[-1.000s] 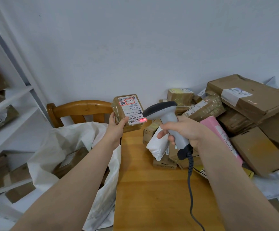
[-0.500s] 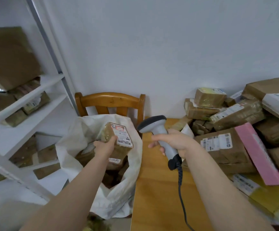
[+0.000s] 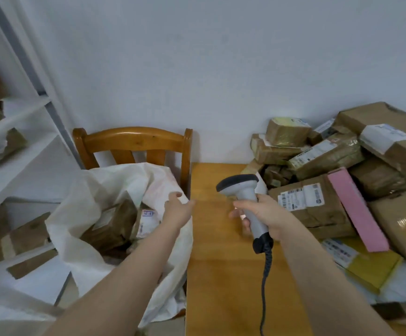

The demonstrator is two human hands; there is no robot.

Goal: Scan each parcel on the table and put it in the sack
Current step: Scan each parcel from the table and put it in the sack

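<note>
Currently hovers left hand point(image 3: 176, 210), empty, fingers loosely spread, over sack point(image 3: 114, 175) rim left of scanner point(image 3: 242, 184). Grips scanner in right hand point(image 3: 268, 214), fingers curled. Best reach for nearest label-up parcel point(image 3: 301, 200) on bench point(image 3: 221, 275), right of scanner.

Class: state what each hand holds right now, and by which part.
The right hand grips the scanner by its handle; the left hand holds nothing, open over the sack.
</note>
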